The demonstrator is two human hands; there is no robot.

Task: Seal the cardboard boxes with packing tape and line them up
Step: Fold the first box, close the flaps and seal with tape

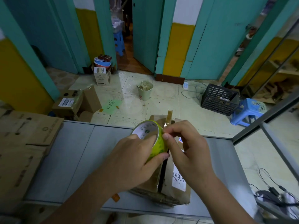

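tape roll [157, 140] in left hand [129, 160], right hand [189, 151] at its edge

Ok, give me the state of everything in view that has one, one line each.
tape roll, gripped by the left hand, its loose end pinched by the right hand
cardboard box, on the table, flaps down, centre seam untaped
flat cardboard stack, flattened, lying at the table's left
bin, upright, full of scraps
black crate, tilted on the floor
blue stool, upright
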